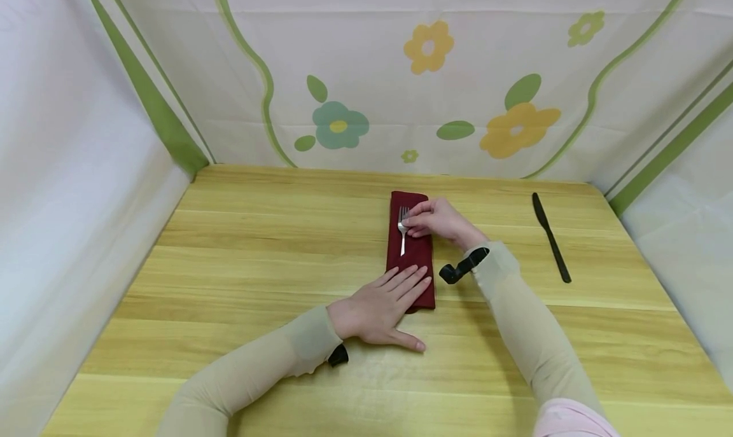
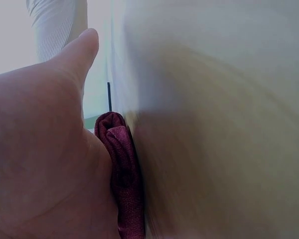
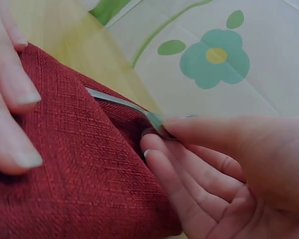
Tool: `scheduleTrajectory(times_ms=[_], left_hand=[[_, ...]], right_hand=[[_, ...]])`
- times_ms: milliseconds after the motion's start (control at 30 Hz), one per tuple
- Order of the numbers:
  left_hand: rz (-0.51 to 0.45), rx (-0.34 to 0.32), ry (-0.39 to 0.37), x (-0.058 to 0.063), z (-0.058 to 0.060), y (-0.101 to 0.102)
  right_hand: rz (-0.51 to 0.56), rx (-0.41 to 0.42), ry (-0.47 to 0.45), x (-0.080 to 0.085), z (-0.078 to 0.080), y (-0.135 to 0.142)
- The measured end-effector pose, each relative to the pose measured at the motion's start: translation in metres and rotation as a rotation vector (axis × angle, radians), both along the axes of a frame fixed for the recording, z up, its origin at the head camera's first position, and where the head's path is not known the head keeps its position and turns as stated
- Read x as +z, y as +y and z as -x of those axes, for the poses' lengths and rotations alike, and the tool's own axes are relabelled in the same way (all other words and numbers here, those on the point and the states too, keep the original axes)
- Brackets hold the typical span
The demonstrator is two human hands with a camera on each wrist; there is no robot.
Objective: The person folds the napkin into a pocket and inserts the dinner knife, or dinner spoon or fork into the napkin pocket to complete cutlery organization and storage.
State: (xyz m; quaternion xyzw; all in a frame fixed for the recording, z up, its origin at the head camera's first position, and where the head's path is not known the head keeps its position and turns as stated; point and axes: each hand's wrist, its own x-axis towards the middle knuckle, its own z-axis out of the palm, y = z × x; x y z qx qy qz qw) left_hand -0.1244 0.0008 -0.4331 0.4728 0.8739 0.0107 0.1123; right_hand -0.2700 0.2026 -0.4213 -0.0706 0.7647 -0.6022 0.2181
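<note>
A dark red cloth napkin (image 1: 409,259), folded into a long narrow strip, lies on the table. The left hand (image 1: 380,303) rests flat across its near part, fingers straight and thumb spread onto the wood. In the left wrist view, folded layers of the napkin (image 2: 122,149) show beside the palm. My right hand (image 1: 438,222) pinches a silver fork (image 1: 403,230) near its head, tines pointing away. In the right wrist view, the thumb and fingers hold the fork (image 3: 122,102), whose handle end meets a fold in the cloth; its tip is hidden there.
A black knife (image 1: 551,236) lies to the right on the wooden table (image 1: 258,252). White cloth with printed flowers (image 1: 366,62) hangs along the table's back edge, with plain white cloth at both sides.
</note>
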Motion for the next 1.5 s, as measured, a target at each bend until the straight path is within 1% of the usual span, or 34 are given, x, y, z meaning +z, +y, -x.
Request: scheduleTrajectory(times_ms=[200, 467, 567, 667, 767, 900, 1033, 1133, 1300, 1433, 1500], left_hand=[[-0.015, -0.001, 0.011, -0.005, 0.001, 0.000], [-0.006, -0.001, 0.000, 0.003, -0.001, -0.001], [-0.002, -0.003, -0.006, 0.003, -0.001, 0.000], [-0.003, -0.003, -0.008, 0.002, -0.001, 0.000], [-0.006, -0.003, -0.011, 0.004, -0.001, 0.000], [0.000, -0.002, -0.013, 0.004, 0.000, 0.000], [0.011, 0.000, -0.022, 0.000, 0.001, 0.001], [0.014, 0.001, -0.020, -0.004, 0.002, 0.002], [0.009, 0.005, -0.004, -0.006, 0.001, 0.002], [0.006, 0.005, -0.001, -0.006, 0.001, 0.001], [0.005, 0.004, 0.002, -0.005, 0.001, 0.001]], right_hand=[[-0.111, 0.060, 0.035, 0.003, 0.000, 0.001], [-0.191, 0.095, 0.038, 0.004, 0.002, 0.006], [-0.238, 0.106, 0.052, 0.006, 0.001, 0.006], [-0.260, 0.096, 0.051, 0.008, -0.001, 0.006], [-0.258, 0.062, 0.059, 0.008, -0.001, 0.005], [-0.240, -0.010, 0.096, 0.009, -0.001, 0.007], [-0.202, -0.069, 0.153, 0.017, -0.004, 0.012], [-0.155, -0.107, 0.199, 0.026, -0.005, 0.018], [-0.069, -0.190, 0.264, 0.046, -0.006, 0.032], [-0.063, -0.251, 0.323, 0.068, -0.012, 0.044], [-0.091, -0.273, 0.347, 0.079, -0.016, 0.050]])
